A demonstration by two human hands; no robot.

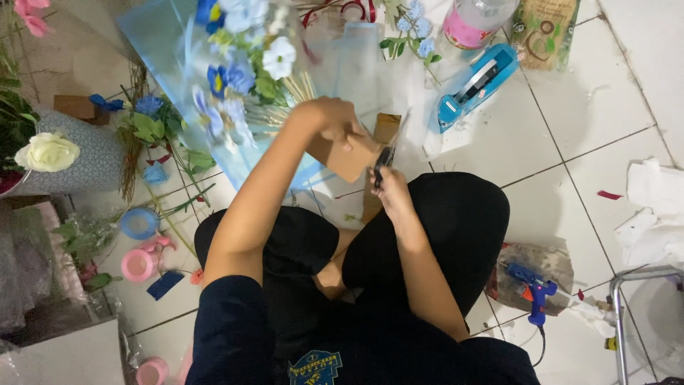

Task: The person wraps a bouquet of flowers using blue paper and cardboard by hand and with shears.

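While sitting cross-legged on the white tiled floor, the person has their left hand in a closed grip on a flat piece of brown cardboard, held up over the knees. Right hand is wrapped tight around a small dark-handled cutting tool, touching the cardboard's edge. Just beyond sits a bouquet of blue and white flowers in pale blue wrap, with a blue tape dispenser nearby.
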